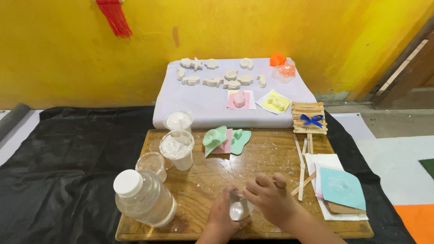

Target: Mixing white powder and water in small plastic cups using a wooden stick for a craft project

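Observation:
Both my hands meet near the front edge of the wooden board. My left hand holds a small clear mould with white plaster in it from below. From the right, my right hand curls its fingers over the same mould. A plastic cup of white powder with a stick in it stands to the upper left, a second powder cup behind it. A clear bottle with a white cap lies at the left front, beside an empty clear cup.
Green and pink moulds lie at the board's far side. Wooden sticks and a stack of paper and card are at the right. A white sheet behind carries several plaster shapes and orange pieces. Black plastic covers the floor.

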